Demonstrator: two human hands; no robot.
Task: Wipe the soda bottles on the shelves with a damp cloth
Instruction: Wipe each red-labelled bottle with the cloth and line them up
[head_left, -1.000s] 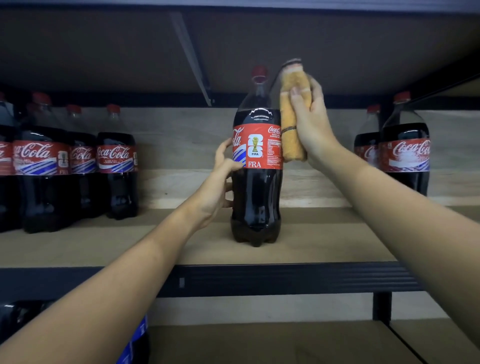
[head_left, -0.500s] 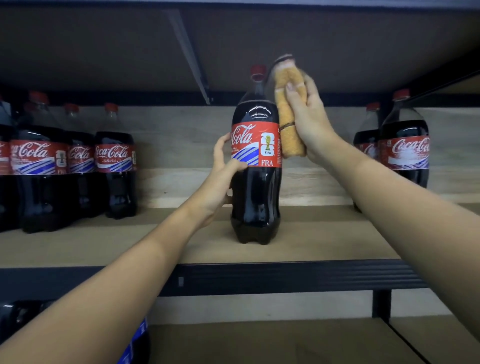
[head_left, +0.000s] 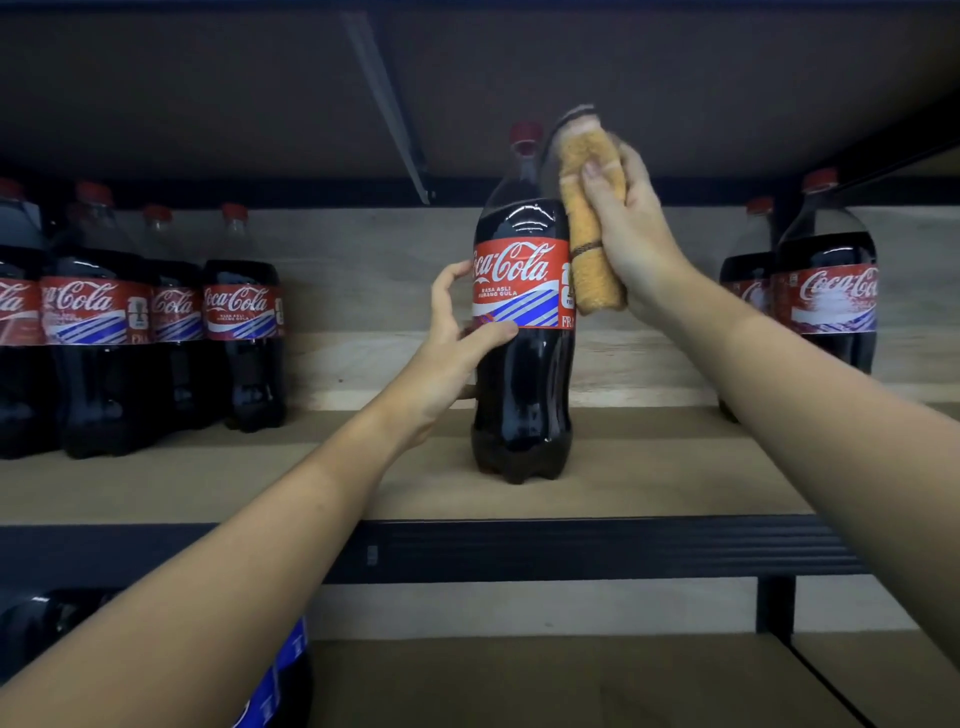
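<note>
At the centre of the frame, a soda bottle (head_left: 522, 364) stands upright and alone on the wooden shelf (head_left: 649, 467), near its front edge. The right hand (head_left: 631, 228) grips a folded orange cloth (head_left: 592, 223), pressing it against the bottle's right shoulder and label. The left hand (head_left: 452, 343) steadies the opposite side, thumb laid across the lower label, fingers curled round behind. So the bottle sits between both hands. The likely risk: a hard sideways wipe high on the tall bottle could tip it toward the left, or slide it off the front edge, if the left hand's hold loosens. More bottles (head_left: 156, 322) cluster at left, others (head_left: 826, 296) at far right.
</note>
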